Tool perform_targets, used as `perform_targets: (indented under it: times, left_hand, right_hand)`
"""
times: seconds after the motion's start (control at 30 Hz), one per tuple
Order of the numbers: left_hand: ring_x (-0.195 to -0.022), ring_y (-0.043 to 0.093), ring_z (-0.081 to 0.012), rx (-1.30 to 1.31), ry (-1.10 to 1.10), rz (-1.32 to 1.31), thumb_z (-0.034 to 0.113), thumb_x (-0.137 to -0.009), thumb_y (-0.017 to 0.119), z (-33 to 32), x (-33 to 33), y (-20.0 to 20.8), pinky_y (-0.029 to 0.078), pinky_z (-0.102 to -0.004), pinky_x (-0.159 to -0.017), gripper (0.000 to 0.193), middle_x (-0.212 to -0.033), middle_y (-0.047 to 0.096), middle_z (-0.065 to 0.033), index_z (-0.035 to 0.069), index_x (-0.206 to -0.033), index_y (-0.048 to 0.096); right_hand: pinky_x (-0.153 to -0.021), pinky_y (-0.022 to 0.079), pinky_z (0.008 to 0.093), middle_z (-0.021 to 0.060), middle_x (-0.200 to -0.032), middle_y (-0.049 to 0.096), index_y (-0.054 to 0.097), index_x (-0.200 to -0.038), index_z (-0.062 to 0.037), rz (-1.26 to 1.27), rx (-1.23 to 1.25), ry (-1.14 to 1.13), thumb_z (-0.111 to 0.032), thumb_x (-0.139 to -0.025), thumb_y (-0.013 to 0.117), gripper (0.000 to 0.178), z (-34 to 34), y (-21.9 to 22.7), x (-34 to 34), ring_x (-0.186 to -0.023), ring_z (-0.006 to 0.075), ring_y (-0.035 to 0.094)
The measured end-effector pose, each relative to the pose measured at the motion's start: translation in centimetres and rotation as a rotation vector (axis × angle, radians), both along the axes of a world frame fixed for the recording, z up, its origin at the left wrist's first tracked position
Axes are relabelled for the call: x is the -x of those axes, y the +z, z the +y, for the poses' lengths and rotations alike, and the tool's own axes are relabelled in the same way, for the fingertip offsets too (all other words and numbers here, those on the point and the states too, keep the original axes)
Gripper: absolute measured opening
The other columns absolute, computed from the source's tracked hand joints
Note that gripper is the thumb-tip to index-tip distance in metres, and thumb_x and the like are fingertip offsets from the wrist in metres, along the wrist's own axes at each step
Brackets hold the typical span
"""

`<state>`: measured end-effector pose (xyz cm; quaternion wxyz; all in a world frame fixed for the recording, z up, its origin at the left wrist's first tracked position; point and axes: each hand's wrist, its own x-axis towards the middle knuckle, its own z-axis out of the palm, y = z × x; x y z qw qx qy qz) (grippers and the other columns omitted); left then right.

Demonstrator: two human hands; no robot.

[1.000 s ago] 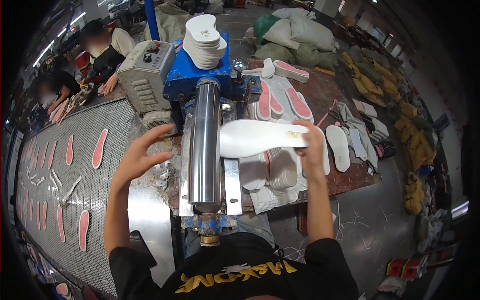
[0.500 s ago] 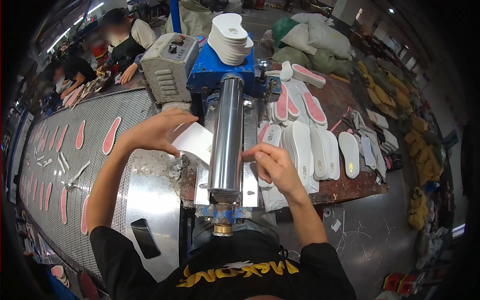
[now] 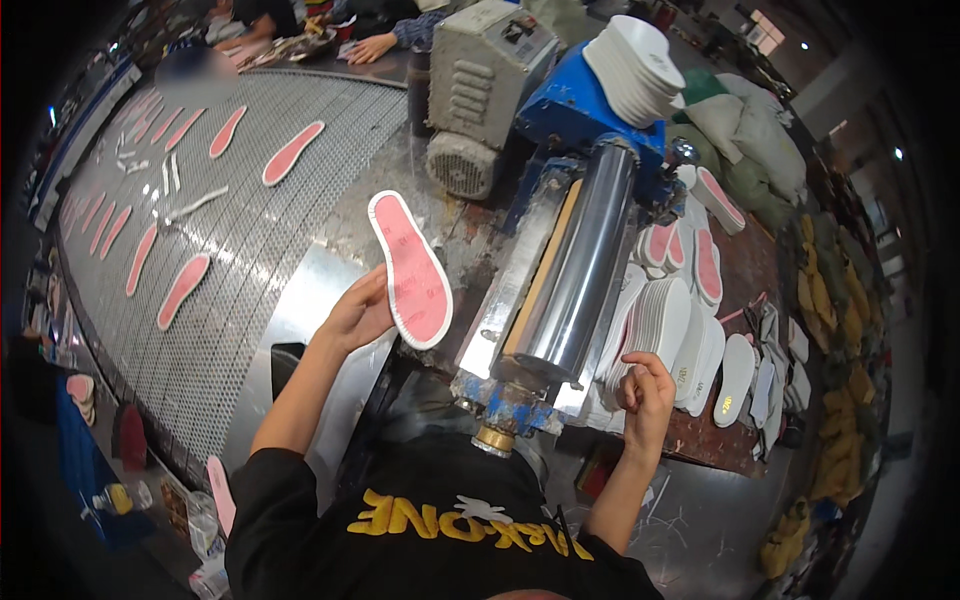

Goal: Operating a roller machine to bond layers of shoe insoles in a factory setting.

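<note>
My left hand (image 3: 362, 312) is closed on the edge of an insole (image 3: 415, 265), pink in the middle with a white rim, raised at a tilt left of the roller machine. Its pink face is turned up and the fingers are partly behind it. The polished steel roller (image 3: 580, 270) slants away from me, a tan strip along its left side. Right of it, my right hand (image 3: 648, 388) hovers with fingers loosely bent and apart, nothing visible in them. Just beyond it stands a stack of white insoles (image 3: 655, 315).
At left, a mesh conveyor belt (image 3: 240, 225) carries several pink insoles and white scraps. More white insoles (image 3: 635, 65) are piled on the blue machine housing (image 3: 560, 100), beside a grey motor box (image 3: 490, 80). Another person's hand (image 3: 373, 47) rests at the far table. Sacks (image 3: 735, 125) lie behind.
The insole has left the roller in my left hand, now showing its pink face. My right hand has drawn away from the roller to the right. The whole view has swung left.
</note>
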<state>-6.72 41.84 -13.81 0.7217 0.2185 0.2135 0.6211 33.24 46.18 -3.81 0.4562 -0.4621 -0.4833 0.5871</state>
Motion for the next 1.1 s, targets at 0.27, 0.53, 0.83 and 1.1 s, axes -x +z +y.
perform_targets:
  times: [0.27,0.53,0.83,1.1]
  left_hand:
    - [-0.131,0.037,-0.0298,0.014,0.483,-0.315,0.027,-0.095,0.046,-3.5,3.5,-3.9,0.030,-0.0462,-0.109,0.049,-0.141,0.039,-0.0157,0.003,-0.136,0.035]
    - [-0.130,0.034,-0.0391,0.135,1.067,-0.350,0.014,-0.096,0.044,-15.5,10.9,-5.0,0.027,-0.0492,-0.112,0.045,-0.142,0.030,-0.0253,-0.008,-0.132,0.030]
    - [-0.118,0.050,-0.0380,0.393,0.853,0.053,0.014,-0.093,0.050,-16.7,12.8,-4.6,0.045,-0.0409,-0.099,0.049,-0.131,0.045,-0.0267,-0.006,-0.134,0.031]
    - [-0.093,0.063,-0.0280,0.473,0.832,1.682,0.020,-0.092,0.052,-20.3,24.9,-9.4,0.049,-0.0352,-0.081,0.030,-0.106,0.065,-0.0159,-0.004,-0.106,0.063]
  right_hand:
    - [-0.042,0.020,0.0185,-0.0048,-0.052,0.037,0.058,-0.095,0.0015,-0.003,-0.041,0.076,-0.015,-0.093,0.051,0.018,-0.2,-1.3,-1.3,-0.043,0.0026,0.028]
    - [-0.042,0.022,0.0188,-0.0041,-0.053,0.037,0.058,-0.094,0.0012,0.045,-0.040,0.088,-0.012,-0.093,0.050,0.015,1.5,-1.3,-1.0,-0.045,0.0029,0.030]
    - [-0.048,0.022,0.0180,-0.0037,-0.066,0.045,0.060,-0.098,0.0014,-0.303,-0.712,-0.133,-0.006,-0.093,0.049,0.014,5.3,8.7,2.3,-0.054,0.0008,0.033]
    - [-0.076,0.047,0.0414,0.0209,-0.095,0.060,0.057,-0.112,0.0049,-1.089,-1.154,-0.387,-0.055,-0.080,0.059,0.068,18.7,20.0,10.4,-0.095,0.0344,0.060]
